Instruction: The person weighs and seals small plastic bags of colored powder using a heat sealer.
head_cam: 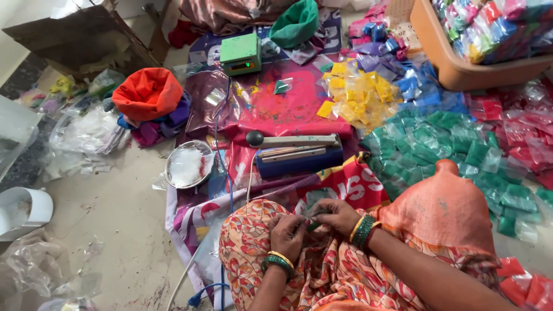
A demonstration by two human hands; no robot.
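My left hand [286, 235] and my right hand [336, 215] meet over my lap, both pinching a small clear packet of green powder [311, 224] that is mostly hidden by the fingers. Both wrists wear green and gold bangles. My lap is covered by orange patterned cloth [253, 230]. Just beyond my hands stands a blue heat sealer [296, 155] with a black knob on its arm, resting on a printed plastic sheet [345, 181].
Piles of small packets lie to the right: green [438, 144], yellow [360, 95], blue [423, 83], red [518, 126]. An orange basket [461, 63] holds mixed packets. A green scale [241, 53], a steel bowl [187, 165], an orange powder bag [148, 92] and a white cup [26, 210] are also there.
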